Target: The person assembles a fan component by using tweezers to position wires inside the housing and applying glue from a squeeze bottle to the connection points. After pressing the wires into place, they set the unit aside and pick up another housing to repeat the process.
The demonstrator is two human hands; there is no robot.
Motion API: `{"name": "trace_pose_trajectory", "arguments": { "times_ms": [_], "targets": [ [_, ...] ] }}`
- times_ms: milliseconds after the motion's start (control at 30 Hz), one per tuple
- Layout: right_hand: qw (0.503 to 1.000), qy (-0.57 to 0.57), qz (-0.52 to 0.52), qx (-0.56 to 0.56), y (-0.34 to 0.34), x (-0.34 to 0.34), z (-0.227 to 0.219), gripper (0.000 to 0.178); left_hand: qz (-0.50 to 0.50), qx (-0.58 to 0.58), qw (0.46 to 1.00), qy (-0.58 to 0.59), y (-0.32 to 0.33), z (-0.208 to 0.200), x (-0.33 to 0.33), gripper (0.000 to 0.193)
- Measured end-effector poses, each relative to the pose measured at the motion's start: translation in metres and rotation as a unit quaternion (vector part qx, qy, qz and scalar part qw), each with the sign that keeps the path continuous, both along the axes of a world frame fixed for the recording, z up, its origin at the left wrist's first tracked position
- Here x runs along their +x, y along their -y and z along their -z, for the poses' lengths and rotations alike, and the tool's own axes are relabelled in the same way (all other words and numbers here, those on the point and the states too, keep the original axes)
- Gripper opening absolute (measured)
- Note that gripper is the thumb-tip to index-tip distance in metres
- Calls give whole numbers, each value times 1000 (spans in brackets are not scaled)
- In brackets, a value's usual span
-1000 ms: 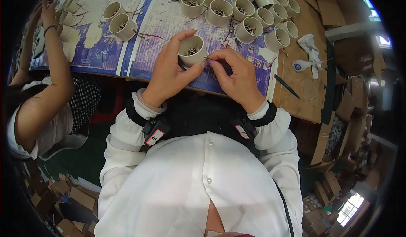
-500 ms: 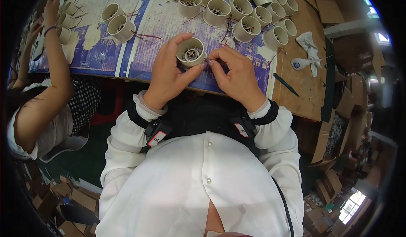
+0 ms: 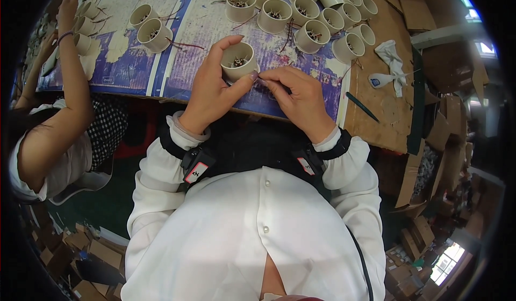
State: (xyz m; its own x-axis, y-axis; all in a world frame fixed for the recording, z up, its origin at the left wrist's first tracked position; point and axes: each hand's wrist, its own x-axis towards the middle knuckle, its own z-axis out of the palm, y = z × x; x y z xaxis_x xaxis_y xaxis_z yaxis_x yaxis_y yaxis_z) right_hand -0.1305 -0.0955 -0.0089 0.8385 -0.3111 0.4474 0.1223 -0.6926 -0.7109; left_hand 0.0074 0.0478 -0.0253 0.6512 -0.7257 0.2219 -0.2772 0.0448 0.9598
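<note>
My left hand (image 3: 208,91) wraps round a cream plastic cup (image 3: 235,74), thumb along its near right side and forefinger raised past the far rim. Inside the cup sits a dark and metallic part (image 3: 238,62). Close to the cup's right side, my right hand (image 3: 299,95) pinches thumb and forefinger together. What lies between those fingertips is too small to make out. Beyond my hands stand several similar cups (image 3: 275,25) with metallic parts inside, and thin dark red wires (image 3: 286,42) trail from some of them.
Two more cups (image 3: 152,37) stand at the left on the worn purple-and-white table covering (image 3: 188,38). To the right are a white cloth (image 3: 391,54), a white bottle with a thin tip (image 3: 379,81) and a dark green pen-like stick (image 3: 362,107). A co-worker's arm (image 3: 75,75) reaches over the table at far left.
My left hand has shifted the cup slightly left and away from me, with more of its outer wall showing. The right fingers have stretched out straighter, still pinched beside it.
</note>
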Motion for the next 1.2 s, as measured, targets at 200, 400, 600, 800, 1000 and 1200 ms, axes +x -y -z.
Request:
{"name": "trace_pose_trajectory", "arguments": {
  "times_ms": [200,400,600,800,1000,1200],
  "targets": [
    [989,-15,23,-144,0,0,5,18,-25,30,997,65,4,4,-4,63],
    [974,-52,35,-220,1,-6,12,22,-76,57,980,176,13,2,-10,57],
    [977,-73,29,-200,6,-20,3,20,-102,73,960,252,17,6,-9,57],
    [968,-174,120,-133,49,-97,-51,21,-117,79,948,286,9,7,-6,59],
    [884,-369,204,-203,85,-156,-45,24,-91,59,949,295,7,2,-1,56],
    [932,-260,127,-220,87,-133,-48,24,-101,30,932,346,6,2,6,58]
  ]
}}
